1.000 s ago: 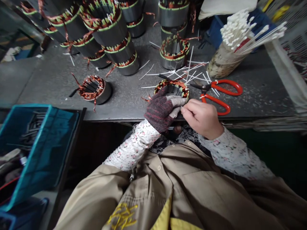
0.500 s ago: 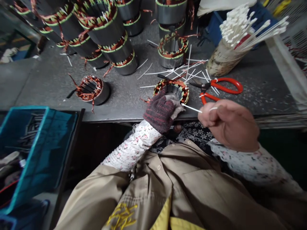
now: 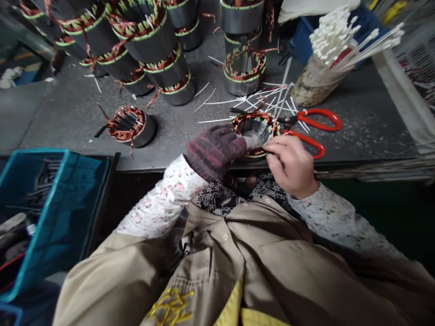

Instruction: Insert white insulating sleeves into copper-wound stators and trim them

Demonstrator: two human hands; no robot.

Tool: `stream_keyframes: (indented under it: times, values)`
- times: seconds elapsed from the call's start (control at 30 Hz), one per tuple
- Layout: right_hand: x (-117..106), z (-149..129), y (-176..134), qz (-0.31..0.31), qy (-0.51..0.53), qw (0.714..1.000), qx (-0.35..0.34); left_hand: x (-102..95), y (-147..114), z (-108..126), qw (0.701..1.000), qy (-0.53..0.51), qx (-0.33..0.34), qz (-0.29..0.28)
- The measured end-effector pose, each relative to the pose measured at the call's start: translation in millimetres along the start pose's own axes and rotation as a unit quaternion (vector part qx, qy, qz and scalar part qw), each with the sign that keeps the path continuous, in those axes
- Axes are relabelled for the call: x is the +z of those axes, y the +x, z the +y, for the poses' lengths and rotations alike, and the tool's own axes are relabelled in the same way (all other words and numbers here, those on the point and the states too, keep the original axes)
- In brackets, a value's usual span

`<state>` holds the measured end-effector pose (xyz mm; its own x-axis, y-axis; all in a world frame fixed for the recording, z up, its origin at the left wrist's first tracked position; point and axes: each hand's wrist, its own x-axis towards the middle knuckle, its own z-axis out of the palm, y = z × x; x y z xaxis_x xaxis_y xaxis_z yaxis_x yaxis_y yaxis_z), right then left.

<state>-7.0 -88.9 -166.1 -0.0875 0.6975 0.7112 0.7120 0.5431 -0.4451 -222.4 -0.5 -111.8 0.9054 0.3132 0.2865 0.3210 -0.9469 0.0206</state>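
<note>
A stator [image 3: 256, 155] with copper windings and a yellow-green rim stands at the bench's front edge. My left hand [image 3: 217, 151], in a dark purple striped glove, grips its left side, and a pale-wrapped fingertip reaches into the bore. At the near right rim, my bare right hand [image 3: 292, 165] is closed in a pinch; whatever lies between its fingertips is hidden. A white cord [image 3: 280, 99] rises steeply from the stator's far right side. Touching that side are red-handled scissors [image 3: 321, 118], their blades partly hidden.
Loose white strands [image 3: 220, 121] lie behind the stator. A holder [image 3: 317, 83] full of white cords stands at right. One wound stator [image 3: 131, 127] sits at left, with stacked stators [image 3: 166, 72] behind. A teal bin [image 3: 50, 217] is at lower left.
My right hand has moved left from the scissors' handles to the stator's rim; the cord it held out no longer shows there. The stator and my left hand have shifted, the stator rightward.
</note>
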Motion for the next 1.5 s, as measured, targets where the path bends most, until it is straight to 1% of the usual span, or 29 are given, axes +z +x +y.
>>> stream_keyframes:
  times: [0.03,0.1,0.17,0.2,0.23,0.27,0.3,0.33,0.4,0.43,0.47,0.53,0.57,0.63,0.73,0.8,0.87,0.97,1.0,1.03,1.1,1.17,1.2,1.3,1.37,1.43,1.5]
  values:
    - [2,0,-6,-0.025,-0.011,1.000,0.001,-4.9,3,-7,0.999,0.001,0.017,-0.040]
    - [7,0,-11,-0.034,-0.018,0.999,0.014,-10.8,11,-13,0.994,0.021,0.035,-0.097]
    - [7,0,-7,-0.017,0.007,0.999,0.030,-13.5,20,-12,0.991,0.049,0.047,-0.118]
    - [5,2,-3,-0.002,0.020,0.999,0.037,-14.3,23,-11,0.990,0.061,0.058,-0.114]
    - [2,8,3,0.020,0.025,0.998,0.045,-15.1,24,-9,0.990,0.069,0.071,-0.101]
    - [-2,17,9,0.055,0.024,0.997,0.057,-15.6,24,-8,0.990,0.072,0.086,-0.082]
    - [-6,29,18,0.103,0.019,0.991,0.077,-15.9,24,-8,0.990,0.066,0.104,-0.063]
    - [-10,45,27,0.159,0.018,0.981,0.105,-15.6,22,-9,0.991,0.053,0.115,-0.047]
    - [-17,83,47,0.271,0.042,0.945,0.176,-12.2,20,-14,0.992,0.008,0.118,-0.033]
    - [-19,102,58,0.294,0.054,0.933,0.202,-8.8,19,-17,0.993,-0.025,0.112,-0.029]
    - [-20,121,68,0.300,0.056,0.926,0.224,-4.3,19,-19,0.992,-0.063,0.104,-0.019]
    - [-21,149,85,0.290,0.035,0.922,0.255,7.0,18,-21,0.987,-0.132,0.089,0.017]
    - [-20,158,92,0.282,0.019,0.921,0.268,13.2,18,-19,0.984,-0.152,0.079,0.042]
    - [-21,165,100,0.278,-0.002,0.918,0.283,25.0,15,-12,0.983,-0.151,0.051,0.089]
    - [-25,153,100,0.280,0.033,0.918,0.280,39.4,10,5,0.983,-0.092,-0.008,0.159]
    - [-29,134,94,0.279,0.078,0.920,0.265,46.1,9,15,0.978,-0.038,-0.050,0.200]
    - [-31,110,85,0.266,0.106,0.926,0.246,50.2,11,22,0.971,-0.004,-0.080,0.225]
    - [-25,78,70,0.236,0.093,0.943,0.217,53.6,15,25,0.960,0.001,-0.102,0.260]
    - [-21,71,66,0.229,0.082,0.948,0.207,54.8,16,24,0.954,0.007,-0.125,0.271]
    - [-19,66,61,0.219,0.068,0.953,0.198,56.1,17,22,0.952,-0.001,-0.142,0.271]
    - [-18,57,52,0.192,0.056,0.970,0.141,58.7,17,17,0.955,-0.038,-0.156,0.248]
    - [-20,46,42,0.160,0.048,0.981,0.097,60.4,17,13,0.956,-0.072,-0.177,0.224]
    - [-23,40,38,0.147,0.045,0.984,0.087,61.0,16,12,0.954,-0.082,-0.191,0.217]
    - [-27,24,24,0.141,0.043,0.986,0.078,63.4,15,14,0.942,-0.098,-0.229,0.223]
    - [-27,18,16,0.152,0.039,0.985,0.077,66.7,14,14,0.938,-0.098,-0.238,0.231]
    - [-25,14,9,0.148,0.031,0.984,0.089,71.1,11,12,0.937,-0.084,-0.243,0.235]
    - [-24,11,3,0.134,0.022,0.986,0.099,74.8,8,7,0.951,-0.063,-0.225,0.200]
